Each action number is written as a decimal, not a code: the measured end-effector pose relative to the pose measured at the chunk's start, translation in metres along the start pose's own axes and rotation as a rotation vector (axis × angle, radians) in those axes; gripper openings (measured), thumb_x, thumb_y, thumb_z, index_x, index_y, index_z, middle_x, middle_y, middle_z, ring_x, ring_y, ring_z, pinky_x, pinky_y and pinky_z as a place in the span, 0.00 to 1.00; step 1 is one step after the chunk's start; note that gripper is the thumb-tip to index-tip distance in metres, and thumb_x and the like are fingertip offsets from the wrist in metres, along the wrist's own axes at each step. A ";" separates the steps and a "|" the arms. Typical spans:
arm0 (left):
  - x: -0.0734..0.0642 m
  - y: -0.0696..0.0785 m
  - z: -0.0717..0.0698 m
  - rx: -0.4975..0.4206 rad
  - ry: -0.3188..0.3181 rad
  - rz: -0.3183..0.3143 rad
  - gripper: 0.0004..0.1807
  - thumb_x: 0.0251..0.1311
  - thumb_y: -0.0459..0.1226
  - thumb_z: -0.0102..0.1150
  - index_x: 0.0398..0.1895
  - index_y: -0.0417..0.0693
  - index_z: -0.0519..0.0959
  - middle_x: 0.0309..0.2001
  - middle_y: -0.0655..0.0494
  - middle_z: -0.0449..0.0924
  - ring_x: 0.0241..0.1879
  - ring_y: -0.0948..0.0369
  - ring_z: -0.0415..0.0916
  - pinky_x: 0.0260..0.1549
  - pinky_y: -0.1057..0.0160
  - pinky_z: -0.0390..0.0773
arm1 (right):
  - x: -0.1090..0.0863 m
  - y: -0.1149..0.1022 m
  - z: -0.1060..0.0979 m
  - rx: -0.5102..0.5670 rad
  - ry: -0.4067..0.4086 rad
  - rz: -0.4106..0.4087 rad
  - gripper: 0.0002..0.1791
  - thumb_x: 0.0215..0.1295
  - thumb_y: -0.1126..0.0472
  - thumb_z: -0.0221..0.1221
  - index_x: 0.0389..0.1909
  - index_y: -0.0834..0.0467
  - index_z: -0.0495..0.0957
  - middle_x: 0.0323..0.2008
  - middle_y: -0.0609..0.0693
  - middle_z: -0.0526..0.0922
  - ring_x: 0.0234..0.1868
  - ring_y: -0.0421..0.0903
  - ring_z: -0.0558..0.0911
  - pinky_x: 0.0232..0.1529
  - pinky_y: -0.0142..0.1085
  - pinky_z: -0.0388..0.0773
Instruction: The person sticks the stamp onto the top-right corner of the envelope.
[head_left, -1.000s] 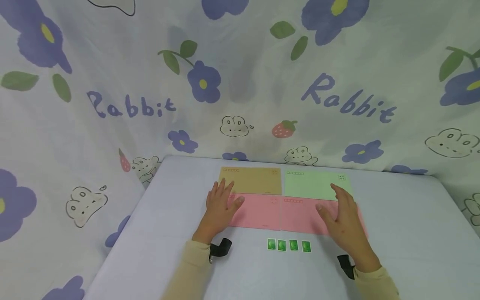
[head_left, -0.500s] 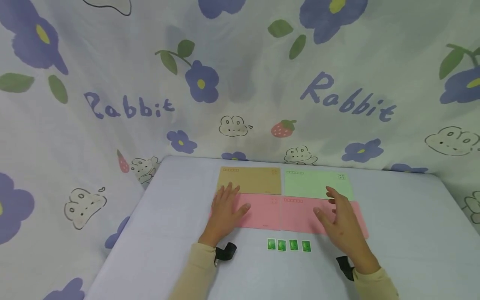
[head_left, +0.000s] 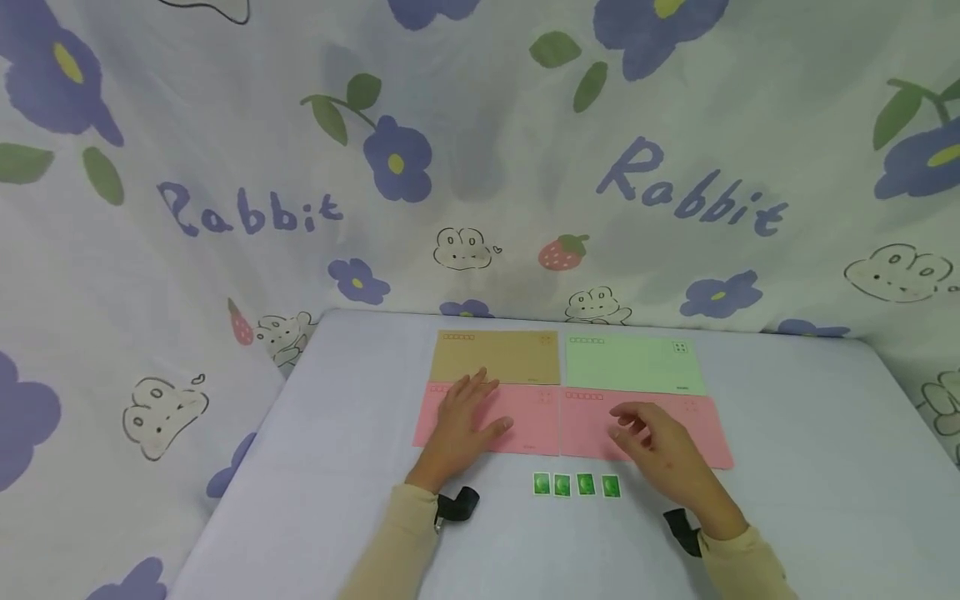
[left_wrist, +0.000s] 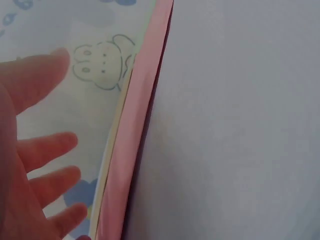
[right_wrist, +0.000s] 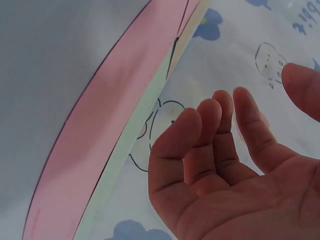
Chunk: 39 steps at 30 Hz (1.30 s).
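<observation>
In the head view my left hand [head_left: 459, 432] hovers over the left pink envelope [head_left: 531, 421], fingers spread and straight, holding nothing. My right hand [head_left: 666, 454] is above the right pink envelope [head_left: 693, 425], its fingers loosely bent and nothing between them. Behind the pink pair lie a tan envelope [head_left: 498, 354] on the left and a light green envelope [head_left: 630, 365] on the right. Several small green stamps [head_left: 562, 485] with white borders form a row in front of the envelopes, between the two wrists. Both wrist views show bare fingers with the pink envelopes [left_wrist: 135, 120] edge-on beyond them.
A white cloth-covered table [head_left: 330, 433] bears everything. At its back and left hangs a pale curtain [head_left: 480, 167] printed with purple flowers, rabbits and lettering. Black straps [head_left: 457, 504] stick out at both wrists.
My right hand has moved left and towards me, off the green envelope, and its fingers have bent more. The left hand has shifted slightly right and nearer. Envelopes and stamps lie as before.
</observation>
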<state>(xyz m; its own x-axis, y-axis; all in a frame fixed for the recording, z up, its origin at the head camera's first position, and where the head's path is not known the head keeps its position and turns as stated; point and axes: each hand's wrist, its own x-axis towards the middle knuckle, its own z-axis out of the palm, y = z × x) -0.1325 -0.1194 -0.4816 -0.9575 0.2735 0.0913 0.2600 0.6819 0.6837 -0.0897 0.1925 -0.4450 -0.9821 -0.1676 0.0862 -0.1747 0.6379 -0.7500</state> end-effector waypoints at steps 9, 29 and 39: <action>-0.003 -0.002 0.008 -0.030 0.060 0.042 0.34 0.63 0.48 0.67 0.69 0.43 0.72 0.69 0.44 0.67 0.71 0.44 0.58 0.69 0.37 0.54 | -0.002 0.005 -0.002 0.116 -0.167 0.096 0.20 0.75 0.50 0.57 0.55 0.60 0.78 0.44 0.48 0.80 0.44 0.45 0.77 0.45 0.35 0.78; -0.001 -0.011 0.017 0.090 0.052 0.032 0.33 0.54 0.46 0.74 0.63 0.45 0.78 0.69 0.44 0.65 0.71 0.45 0.55 0.71 0.40 0.51 | -0.014 0.017 -0.001 0.159 -0.307 0.161 0.15 0.70 0.56 0.62 0.51 0.61 0.79 0.40 0.48 0.80 0.42 0.45 0.75 0.42 0.31 0.76; 0.000 -0.011 0.014 0.145 0.022 0.038 0.34 0.57 0.48 0.72 0.66 0.46 0.76 0.70 0.44 0.63 0.72 0.44 0.53 0.71 0.40 0.50 | -0.016 0.020 0.003 0.153 -0.347 0.151 0.15 0.63 0.61 0.67 0.47 0.62 0.78 0.35 0.49 0.74 0.34 0.43 0.71 0.31 0.30 0.69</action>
<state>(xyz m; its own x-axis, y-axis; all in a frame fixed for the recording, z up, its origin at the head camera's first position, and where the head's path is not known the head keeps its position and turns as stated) -0.1331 -0.1170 -0.4992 -0.9487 0.2870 0.1325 0.3100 0.7624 0.5680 -0.0778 0.2061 -0.4635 -0.9093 -0.3408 -0.2389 0.0078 0.5599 -0.8285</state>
